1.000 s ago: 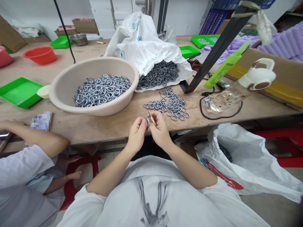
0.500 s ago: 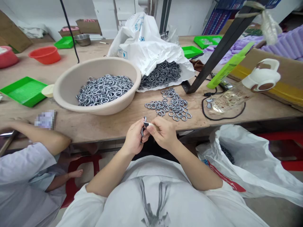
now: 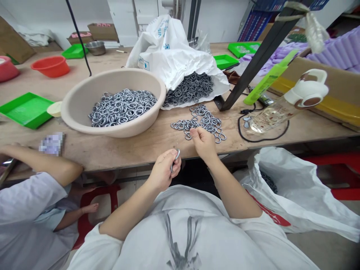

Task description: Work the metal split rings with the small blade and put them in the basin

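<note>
**Ring in left hand, right hand at the loose pile**

My left hand (image 3: 164,170) is curled shut around one small grey metal ring (image 3: 177,154), pinched at the fingertips just off the near edge of the worn wooden table (image 3: 112,150). My right hand (image 3: 204,142) is forward and to the right of it, fingers bunched down onto the loose scatter of grey metal rings (image 3: 204,123) on the tabletop; can't tell if it has one gripped or only touches them.

Step, as I read it: one ring done, fetching another. Next move calls for picking a single ring cleanly off the tangle, no extras.

Beyond my left hand: big beige plastic basin (image 3: 84,108) full of rings. Beyond my right: white plastic sack (image 3: 168,52) spilling more. A co-worker's arm (image 3: 42,161) rests far left.
</note>
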Available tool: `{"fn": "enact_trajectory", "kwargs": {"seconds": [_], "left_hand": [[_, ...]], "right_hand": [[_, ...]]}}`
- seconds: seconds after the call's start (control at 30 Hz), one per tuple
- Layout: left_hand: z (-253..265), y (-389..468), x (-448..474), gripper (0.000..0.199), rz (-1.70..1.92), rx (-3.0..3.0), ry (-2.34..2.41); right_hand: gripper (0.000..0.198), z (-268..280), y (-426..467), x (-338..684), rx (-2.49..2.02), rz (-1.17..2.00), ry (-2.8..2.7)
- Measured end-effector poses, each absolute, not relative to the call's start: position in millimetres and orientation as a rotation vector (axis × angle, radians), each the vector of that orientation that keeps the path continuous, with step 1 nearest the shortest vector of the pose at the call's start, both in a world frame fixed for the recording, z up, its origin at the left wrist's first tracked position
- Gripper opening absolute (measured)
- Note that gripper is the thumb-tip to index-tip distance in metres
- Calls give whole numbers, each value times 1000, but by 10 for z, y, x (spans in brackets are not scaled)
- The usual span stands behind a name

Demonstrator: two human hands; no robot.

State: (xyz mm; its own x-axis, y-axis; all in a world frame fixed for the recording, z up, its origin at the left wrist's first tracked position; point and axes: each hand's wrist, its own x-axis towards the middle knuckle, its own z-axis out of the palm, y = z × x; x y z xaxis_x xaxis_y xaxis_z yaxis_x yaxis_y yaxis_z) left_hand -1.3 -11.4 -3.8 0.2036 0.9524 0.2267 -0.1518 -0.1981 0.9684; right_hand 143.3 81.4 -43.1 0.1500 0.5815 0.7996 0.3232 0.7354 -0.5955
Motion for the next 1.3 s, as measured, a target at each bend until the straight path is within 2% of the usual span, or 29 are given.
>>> {"fn": "enact_trajectory", "kwargs": {"seconds": [0.13, 0.23, 0.37, 0.47, 0.63, 0.83, 0.9, 1.03, 1.2, 1.3], "left_hand": [[-24, -79, -101, 29, 1292, 1226, 862], [40, -14, -188, 17, 1309, 1145, 834], [153, 32, -260, 20, 1347, 1047, 828], [214, 60, -264, 14, 1359, 989, 837], [126, 186, -230, 35, 1446, 1270, 929], [22, 223, -245, 35, 1377, 2267, 1155], [20, 208, -238, 40, 1394, 2233, 1131], [-31, 180, -175, 46, 1413, 1748, 931], [-91, 124, -87, 48, 1418, 1679, 881], [-50, 90, -61, 49, 1443, 1603, 856]], "right_hand": [[30, -333, 971, 1492, -1257, 36, -1618], [31, -230, 925, 1421, -1458, -93, -1777], [20, -153, 909, 1387, -1496, -124, -1832], [15, -191, 940, 1424, -1262, 61, -1739], [39, -302, 847, 1427, -513, 698, -1671], [54, -265, 656, 1319, -268, 939, -1675], [57, -278, 609, 1279, -220, 959, -1621], [51, -372, 504, 1194, -160, 880, -1473], [62, -392, 487, 1124, -47, 1083, -1373], [61, -372, 522, 1158, -119, 970, -1362]]}}
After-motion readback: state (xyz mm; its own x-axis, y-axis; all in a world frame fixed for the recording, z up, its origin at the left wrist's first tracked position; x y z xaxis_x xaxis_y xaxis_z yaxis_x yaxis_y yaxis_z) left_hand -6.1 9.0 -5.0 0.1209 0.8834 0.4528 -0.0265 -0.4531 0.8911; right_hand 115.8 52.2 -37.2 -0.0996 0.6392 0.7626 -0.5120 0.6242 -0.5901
